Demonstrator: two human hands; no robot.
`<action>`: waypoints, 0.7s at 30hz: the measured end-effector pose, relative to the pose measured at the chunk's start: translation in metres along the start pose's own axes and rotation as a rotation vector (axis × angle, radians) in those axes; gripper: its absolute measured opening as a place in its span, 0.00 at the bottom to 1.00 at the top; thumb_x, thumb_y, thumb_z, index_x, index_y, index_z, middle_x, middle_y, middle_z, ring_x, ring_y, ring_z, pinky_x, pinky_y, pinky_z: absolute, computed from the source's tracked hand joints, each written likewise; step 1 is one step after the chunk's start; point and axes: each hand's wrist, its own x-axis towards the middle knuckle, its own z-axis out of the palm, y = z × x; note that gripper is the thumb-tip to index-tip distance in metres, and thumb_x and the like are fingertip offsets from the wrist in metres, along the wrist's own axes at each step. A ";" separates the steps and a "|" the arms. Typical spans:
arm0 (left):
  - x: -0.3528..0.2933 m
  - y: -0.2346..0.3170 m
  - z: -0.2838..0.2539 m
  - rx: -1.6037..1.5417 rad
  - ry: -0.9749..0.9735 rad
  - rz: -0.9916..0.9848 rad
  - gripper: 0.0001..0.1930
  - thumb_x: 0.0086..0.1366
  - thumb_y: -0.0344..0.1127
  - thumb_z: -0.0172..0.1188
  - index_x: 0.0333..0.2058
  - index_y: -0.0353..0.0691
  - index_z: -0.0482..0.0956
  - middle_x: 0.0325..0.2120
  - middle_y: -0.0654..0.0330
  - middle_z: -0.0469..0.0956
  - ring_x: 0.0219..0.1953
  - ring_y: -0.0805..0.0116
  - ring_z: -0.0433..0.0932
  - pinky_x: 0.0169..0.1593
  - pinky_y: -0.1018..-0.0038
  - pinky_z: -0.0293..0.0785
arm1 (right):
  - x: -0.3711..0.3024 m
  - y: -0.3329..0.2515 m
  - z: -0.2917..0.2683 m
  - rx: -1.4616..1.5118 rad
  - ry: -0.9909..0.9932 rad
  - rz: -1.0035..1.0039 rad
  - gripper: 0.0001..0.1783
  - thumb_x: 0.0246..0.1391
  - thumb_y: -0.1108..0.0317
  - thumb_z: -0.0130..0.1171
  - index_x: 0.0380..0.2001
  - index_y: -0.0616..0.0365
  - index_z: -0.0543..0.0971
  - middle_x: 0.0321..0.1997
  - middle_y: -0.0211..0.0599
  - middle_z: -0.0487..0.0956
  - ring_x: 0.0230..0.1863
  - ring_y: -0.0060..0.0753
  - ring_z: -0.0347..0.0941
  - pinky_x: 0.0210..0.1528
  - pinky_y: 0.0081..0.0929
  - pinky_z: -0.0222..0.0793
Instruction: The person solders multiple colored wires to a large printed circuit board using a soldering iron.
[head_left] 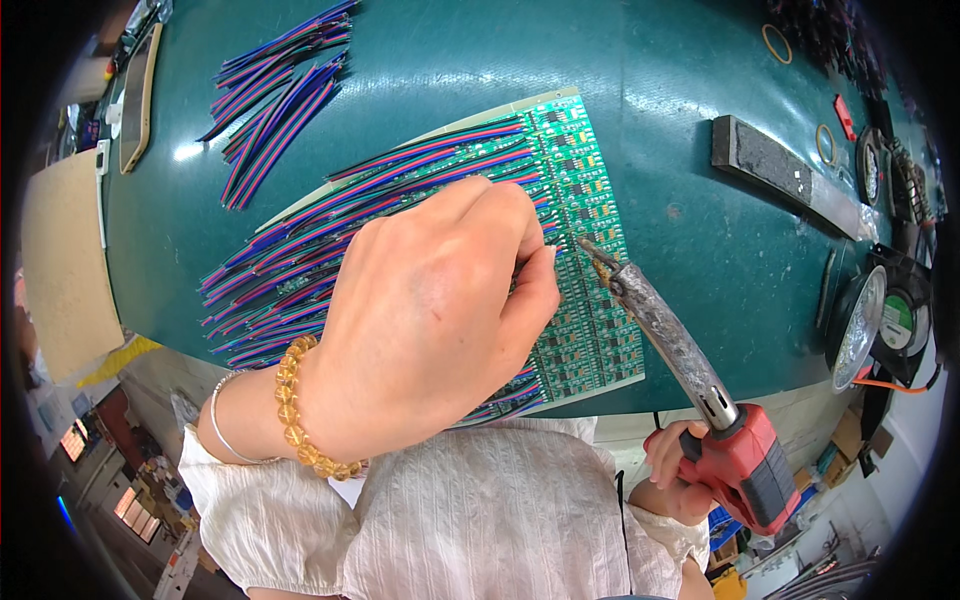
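Observation:
A green circuit board panel (598, 215) lies in front of me, with rows of small black chips along its right part. Many thin black, red, blue and green wires (300, 245) run leftward from its solder pads. Over the panel, my left hand (435, 290) has thumb and forefinger pinched at wire ends beside the pads; the fingers partly hide what they grip. At the lower right, my right hand (678, 470) is wrapped round the red and black handle of a soldering gun (690, 355). The iron's dark tip is at the pads, just right of my left fingertips.
Loose wire bundles (275, 120) lie at the far left of the green table (660, 60). A phone (141, 100) and brown cardboard (68, 255) are at the left edge. A dark block (755, 158), a metal dish (860, 325) and a small fan (906, 308) stand at right.

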 end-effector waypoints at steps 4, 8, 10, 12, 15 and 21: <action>0.002 -0.001 0.000 0.007 0.019 0.024 0.06 0.54 0.21 0.62 0.25 0.32 0.72 0.21 0.59 0.73 0.21 0.73 0.74 0.25 0.78 0.73 | 0.003 0.001 -0.010 -0.059 -0.088 -0.039 0.47 0.50 0.34 0.58 0.57 0.66 0.66 0.13 0.23 0.70 0.14 0.22 0.65 0.17 0.20 0.58; -0.001 0.000 0.005 0.044 0.047 0.011 0.06 0.55 0.21 0.62 0.25 0.32 0.72 0.21 0.59 0.73 0.21 0.73 0.74 0.24 0.78 0.73 | 0.013 -0.005 -0.006 -0.332 -0.152 -0.024 0.16 0.49 0.57 0.55 0.14 0.53 0.73 0.12 0.25 0.71 0.12 0.25 0.67 0.17 0.22 0.60; -0.001 0.000 0.005 0.066 0.035 -0.002 0.06 0.55 0.21 0.62 0.25 0.32 0.72 0.21 0.59 0.73 0.21 0.73 0.75 0.24 0.78 0.73 | 0.013 -0.006 -0.002 -0.350 -0.106 -0.017 0.14 0.48 0.60 0.55 0.13 0.51 0.73 0.12 0.24 0.70 0.12 0.27 0.66 0.17 0.23 0.59; 0.000 0.000 0.005 0.077 0.032 0.005 0.06 0.55 0.21 0.62 0.25 0.32 0.72 0.21 0.59 0.73 0.21 0.73 0.75 0.24 0.78 0.74 | 0.017 -0.005 0.004 -0.331 -0.091 -0.184 0.12 0.52 0.60 0.54 0.21 0.55 0.72 0.11 0.27 0.69 0.11 0.25 0.64 0.16 0.23 0.58; -0.001 0.000 0.003 0.082 0.029 0.002 0.06 0.55 0.21 0.62 0.25 0.32 0.72 0.21 0.59 0.73 0.21 0.73 0.75 0.24 0.78 0.75 | -0.001 0.001 0.002 0.030 0.074 0.001 0.47 0.49 0.35 0.59 0.57 0.67 0.66 0.13 0.25 0.70 0.14 0.23 0.66 0.18 0.21 0.60; -0.001 0.000 0.004 0.078 0.034 0.010 0.06 0.55 0.22 0.62 0.25 0.32 0.72 0.22 0.59 0.73 0.22 0.73 0.76 0.24 0.78 0.75 | 0.007 -0.005 0.011 -0.085 0.053 -0.010 0.22 0.60 0.49 0.52 0.33 0.59 0.62 0.10 0.34 0.68 0.11 0.24 0.63 0.14 0.22 0.57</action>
